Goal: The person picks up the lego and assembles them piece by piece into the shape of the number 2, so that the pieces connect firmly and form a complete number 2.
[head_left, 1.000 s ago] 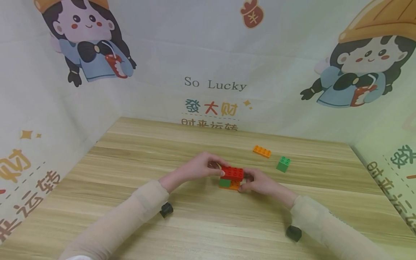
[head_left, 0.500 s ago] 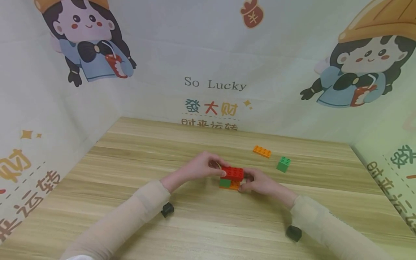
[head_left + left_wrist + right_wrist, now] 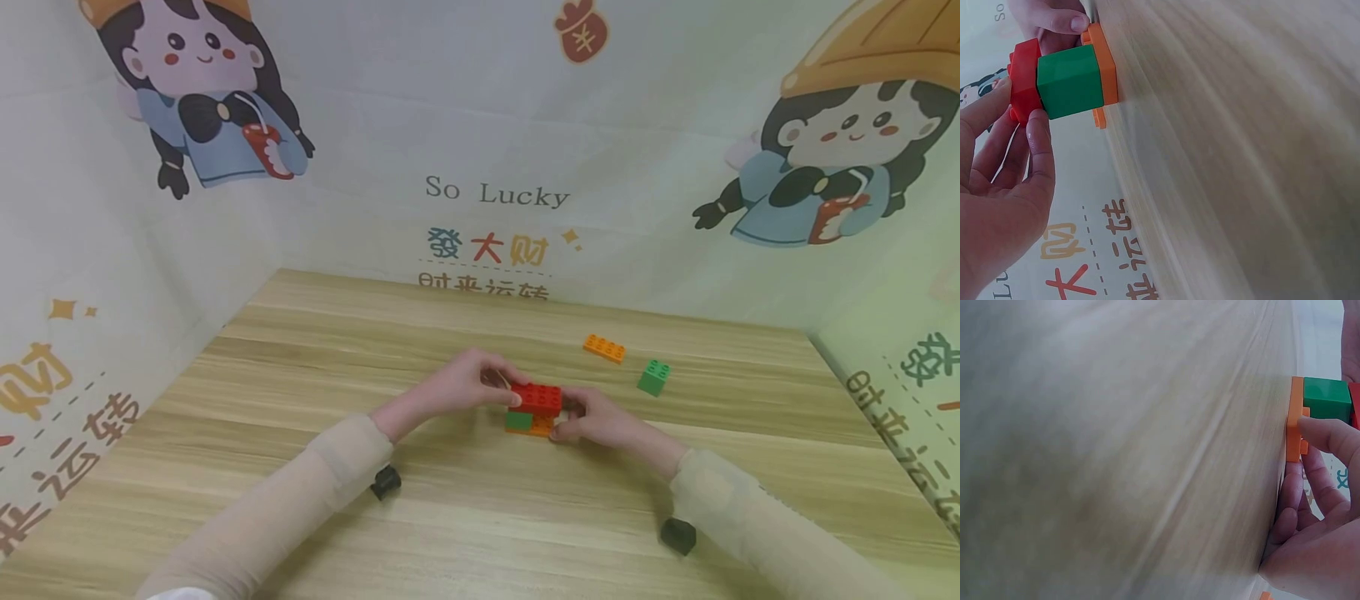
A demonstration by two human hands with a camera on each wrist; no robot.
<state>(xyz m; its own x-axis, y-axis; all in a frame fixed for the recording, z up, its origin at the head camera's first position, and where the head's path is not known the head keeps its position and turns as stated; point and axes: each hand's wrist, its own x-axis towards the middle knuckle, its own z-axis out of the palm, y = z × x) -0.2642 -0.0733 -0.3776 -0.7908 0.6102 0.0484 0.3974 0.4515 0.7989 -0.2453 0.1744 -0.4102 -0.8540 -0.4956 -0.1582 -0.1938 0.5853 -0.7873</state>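
In the head view my left hand (image 3: 471,382) pinches the left end of a red toy building brick (image 3: 538,398) between thumb and fingers. Directly beneath that brick is a green block (image 3: 1071,81), which stands on one end of a thin orange building plate (image 3: 1295,422) on the table. My right hand (image 3: 600,418) grips the other end of the orange plate, its thumb on the near edge. A gap shows between the red brick and the plate's bare studs on the right. From the left wrist, the red brick appears to touch the green block.
A second orange plate (image 3: 604,348) and another green block (image 3: 655,377) lie on the wooden table (image 3: 480,517), behind and to the right. Dark pieces (image 3: 386,482) show below both sleeve cuffs. Printed cloth (image 3: 360,133) hangs around the table's back and sides.
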